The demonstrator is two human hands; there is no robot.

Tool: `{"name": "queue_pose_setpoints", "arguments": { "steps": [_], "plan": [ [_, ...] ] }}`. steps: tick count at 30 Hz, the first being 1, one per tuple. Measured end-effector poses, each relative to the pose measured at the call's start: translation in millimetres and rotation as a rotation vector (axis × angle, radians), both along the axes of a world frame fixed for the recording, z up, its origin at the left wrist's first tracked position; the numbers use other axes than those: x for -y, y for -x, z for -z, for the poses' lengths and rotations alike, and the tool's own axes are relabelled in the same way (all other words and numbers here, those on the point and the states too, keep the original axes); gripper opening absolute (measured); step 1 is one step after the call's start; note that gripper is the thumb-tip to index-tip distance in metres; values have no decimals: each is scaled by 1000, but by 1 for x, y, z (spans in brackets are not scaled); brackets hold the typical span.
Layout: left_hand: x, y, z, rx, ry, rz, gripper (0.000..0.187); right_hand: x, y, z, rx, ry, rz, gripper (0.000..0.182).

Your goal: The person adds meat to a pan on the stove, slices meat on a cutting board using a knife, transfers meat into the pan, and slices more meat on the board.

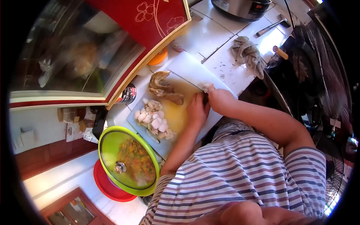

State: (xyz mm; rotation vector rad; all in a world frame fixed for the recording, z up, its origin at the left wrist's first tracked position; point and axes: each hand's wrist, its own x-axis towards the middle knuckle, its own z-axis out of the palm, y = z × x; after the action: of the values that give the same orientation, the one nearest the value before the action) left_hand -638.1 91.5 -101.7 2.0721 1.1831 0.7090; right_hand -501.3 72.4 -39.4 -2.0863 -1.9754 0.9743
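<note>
My left hand [197, 109] rests on the white cutting board [182, 63], its fingers curled and pressed together. Close beside it, my right hand [220, 100] is closed, and a small pale piece [207, 86] shows at its fingertips. A dark shape lies between the hands; what they grip is mostly hidden, and I cannot tell what it is. Past my left fingers lies a long, curved brown piece of what looks like cooked meat [165, 90]. A heap of pale, whitish cut pieces [154, 119] sits on the board's left part. Yellowish liquid wets the board's middle.
A green-rimmed glass lid [119, 167] covers chopped food at the lower left, over a red basin [100, 180]. A glass-fronted red cabinet [123, 22] borders the left. Behind are a crumpled cloth [247, 54], a cleaver-like tool [269, 29] and a rice cooker [242, 8].
</note>
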Motion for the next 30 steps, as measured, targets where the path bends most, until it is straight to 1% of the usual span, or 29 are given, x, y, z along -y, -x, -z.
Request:
{"name": "queue_pose_setpoints", "arguments": {
  "steps": [2, 3, 5, 6, 7, 9, 10, 12, 17, 19, 21, 22, 24, 26, 28, 29, 30],
  "plan": [
    [0, 1, 3, -63, 6, -21, 36, -9, 0, 12, 20, -46, 84, 15],
    [2, -1, 6, -54, 0, -35, 36, -7, -6, 8, 28, -54, 70, 15],
    [0, -1, 11, -29, 26, -87, 34, 0, -20, -3, -147, 20, 135, 16],
    [0, 0, 9, -25, 24, -101, 34, 9, -26, -5, -137, -38, 123, 16],
    [1, 0, 5, -27, 51, -104, 33, 21, -30, -11, -133, -33, 112, 16],
    [2, -2, 0, -23, 79, -102, 33, 42, -38, -32, -44, -30, -14, 16],
    [1, -2, -2, -62, 77, -109, 33, 51, -39, -42, -41, -30, -11, 16],
    [-1, -2, -4, -98, 75, -112, 33, 65, -40, -56, -5, 118, 9, 17],
    [-2, -1, 1, -49, 94, -72, 30, 71, -36, -47, 43, 126, 13, 18],
    [-2, -1, -5, -56, 111, -55, 29, 68, -31, -45, 48, 116, 6, 17],
    [-3, -1, -7, -59, 123, -46, 28, 56, -27, -41, 109, 59, -152, 15],
    [-4, -1, -7, -63, 107, -28, 29, 50, -25, -37, 108, 60, -151, 15],
    [-7, 1, -4, -68, 93, -17, 29, 37, -20, -26, -18, 48, -13, 15],
    [-4, -1, 6, -45, 18, -33, 32, 25, -14, -12, 17, 51, -12, 14],
    [-2, -1, 4, -9, -22, -16, 31, 10, -7, 1, 59, 44, -17, 16],
    [-3, -1, 2, 26, -73, -11, 31, -1, -3, 6, 43, -39, 21, 16],
    [1, 3, 2, 12, -69, -19, 31, -3, 3, 10, 9, -110, 63, 16]
  ]
}}
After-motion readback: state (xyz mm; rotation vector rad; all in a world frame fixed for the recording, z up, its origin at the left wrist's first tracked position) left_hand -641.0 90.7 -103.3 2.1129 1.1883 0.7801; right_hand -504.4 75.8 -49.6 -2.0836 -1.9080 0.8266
